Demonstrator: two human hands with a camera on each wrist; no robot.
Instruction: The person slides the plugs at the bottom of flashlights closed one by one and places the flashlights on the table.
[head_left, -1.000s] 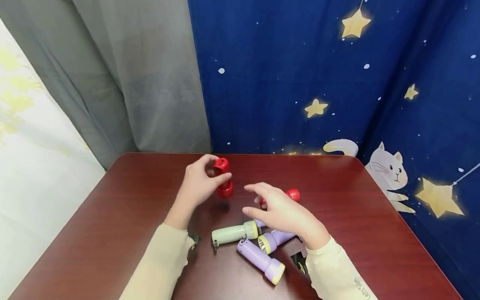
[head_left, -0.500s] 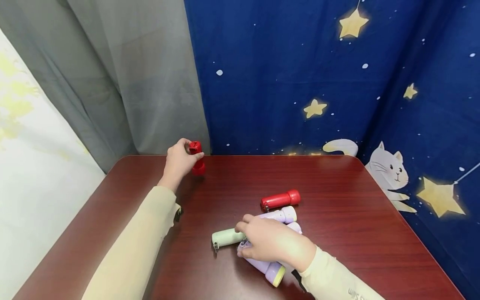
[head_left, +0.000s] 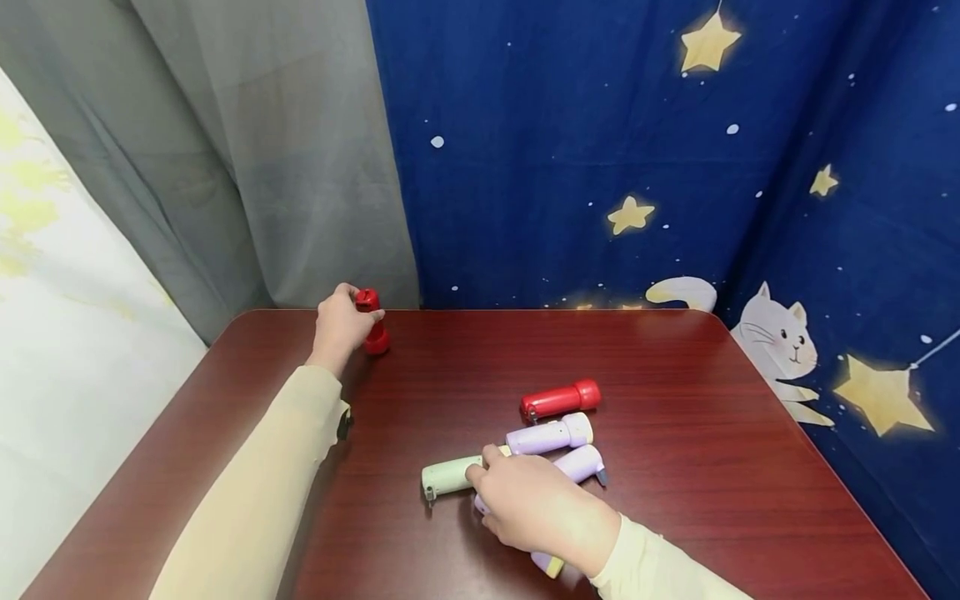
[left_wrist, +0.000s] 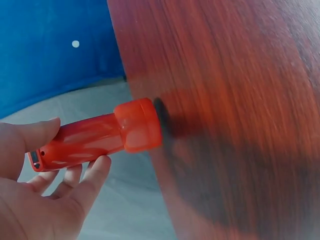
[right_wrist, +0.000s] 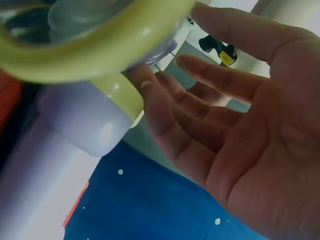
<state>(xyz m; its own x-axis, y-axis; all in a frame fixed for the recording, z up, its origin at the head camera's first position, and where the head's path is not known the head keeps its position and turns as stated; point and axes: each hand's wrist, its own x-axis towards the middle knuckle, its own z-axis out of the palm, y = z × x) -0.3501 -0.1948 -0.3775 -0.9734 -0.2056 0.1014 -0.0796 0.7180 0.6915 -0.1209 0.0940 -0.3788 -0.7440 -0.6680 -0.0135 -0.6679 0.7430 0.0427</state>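
A: Item in the left hand?
B: Glossy red cylindrical plastic flashlight (left_wrist: 95,139), flared head down, over the reddish-brown wood-grain table (head_left: 675,367), left part, near the far edge. Rim contact with the surface: unclear. Left hand (head_left: 340,327) is clamped on the barrel toward its tail, thumb opposite fingers.
A: Expected handling?
B: Probably light, stiff, slightly slick; the lens end likely the fragile part. Best hold, by judgement: the plain barrel just behind the flare.
A: Second item?
B: Lilac cylindrical plastic flashlight (head_left: 542,562) with pale yellow rim, mostly hidden under the right hand (head_left: 542,505). Thumb and fingers bend about its tail; cannot tell whether they pinch it. Similar handling presumed.
A: Surroundings?
B: Pale green cylindrical plastic flashlight (head_left: 452,476) just beyond that tail; red plastic flashlight on its side (head_left: 555,402) farther back.
A: Difference from half a second ago?
B: Left hand and its flashlight stand farther left. Right hand sits lower in the head view, covering more of the lilac barrel.
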